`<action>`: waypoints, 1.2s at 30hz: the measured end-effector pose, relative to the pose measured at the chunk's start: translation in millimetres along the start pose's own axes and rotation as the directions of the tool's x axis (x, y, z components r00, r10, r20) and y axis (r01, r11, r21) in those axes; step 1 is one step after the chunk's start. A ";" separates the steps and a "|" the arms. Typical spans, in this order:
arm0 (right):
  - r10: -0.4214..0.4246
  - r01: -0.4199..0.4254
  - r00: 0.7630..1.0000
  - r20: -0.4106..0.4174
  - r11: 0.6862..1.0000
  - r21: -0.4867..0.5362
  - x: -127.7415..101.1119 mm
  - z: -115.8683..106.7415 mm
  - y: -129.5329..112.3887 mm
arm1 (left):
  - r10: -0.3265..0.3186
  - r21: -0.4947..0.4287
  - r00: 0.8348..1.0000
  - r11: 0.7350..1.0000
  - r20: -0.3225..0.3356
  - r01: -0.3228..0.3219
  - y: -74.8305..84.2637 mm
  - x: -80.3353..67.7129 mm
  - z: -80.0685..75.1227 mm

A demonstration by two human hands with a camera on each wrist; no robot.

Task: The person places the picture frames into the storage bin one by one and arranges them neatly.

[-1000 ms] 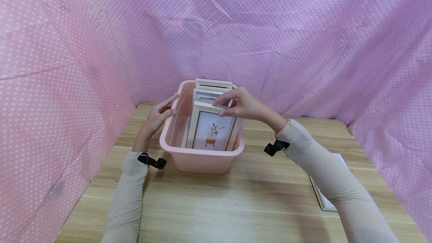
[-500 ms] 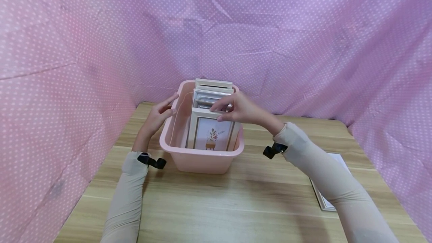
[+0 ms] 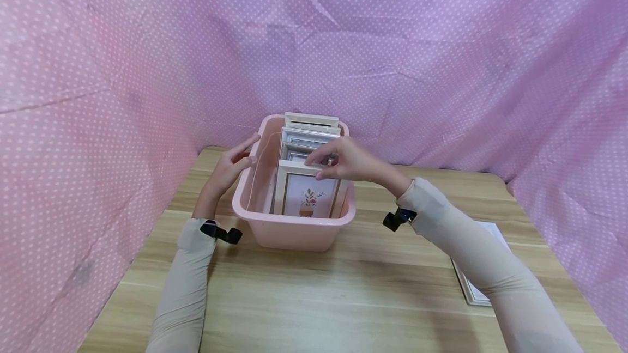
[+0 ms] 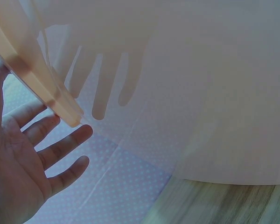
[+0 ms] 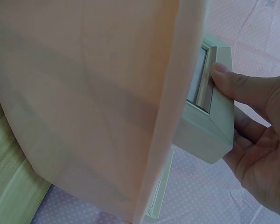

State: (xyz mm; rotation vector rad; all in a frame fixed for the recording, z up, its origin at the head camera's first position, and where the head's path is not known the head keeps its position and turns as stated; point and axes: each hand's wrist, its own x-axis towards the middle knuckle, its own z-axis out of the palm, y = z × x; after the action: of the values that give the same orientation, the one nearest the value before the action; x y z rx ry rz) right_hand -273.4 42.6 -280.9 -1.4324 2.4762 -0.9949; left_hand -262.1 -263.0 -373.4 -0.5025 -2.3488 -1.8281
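Note:
In the head view a pink plastic tub [image 3: 294, 236] stands on the table with several picture frames upright in it. The front picture frame [image 3: 314, 192] is cream with a gold inner edge and a potted-plant print, and its lower part sits inside the tub. My right hand [image 3: 355, 162] pinches the top edge of this frame, thumb on its face and fingers behind, as the right wrist view also shows. Against the outside of the tub's left rim rests my left hand [image 3: 228, 173], its fingers spread and fairly straight in the left wrist view.
Behind the held frame, white and silver picture frames [image 3: 311, 136] stand in a row in the tub. Another picture frame [image 3: 473, 282] lies on the wooden table [image 3: 304, 298] at right, partly hidden by my right sleeve. Pink dotted cloth [image 3: 343, 59] surrounds the table.
My right hand has lowered the cream picture frame a little deeper into the tub and toward me, uncovering more of the frames behind. The left hand has stayed at the rim.

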 end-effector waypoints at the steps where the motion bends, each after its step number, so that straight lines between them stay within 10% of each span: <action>1: -0.002 0.002 1.000 0.008 1.000 -0.003 0.2 0.3 0.2 | 0.002 -0.003 1.000 1.000 0.000 -0.002 0.0 0.2 -0.2; 36: 0.009 0.005 0.988 0.154 0.996 -0.089 18.1 6.8 -2.1 | 0.057 -0.054 0.998 0.997 -0.002 -0.057 -33.9 15.1 -4.7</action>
State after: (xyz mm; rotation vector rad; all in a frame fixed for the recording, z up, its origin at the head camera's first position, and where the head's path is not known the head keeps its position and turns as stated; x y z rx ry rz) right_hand -279.0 23.9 -281.0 -1.4713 2.4373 -0.7500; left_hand -288.1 -272.0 -398.9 -0.5688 -2.2652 -1.8711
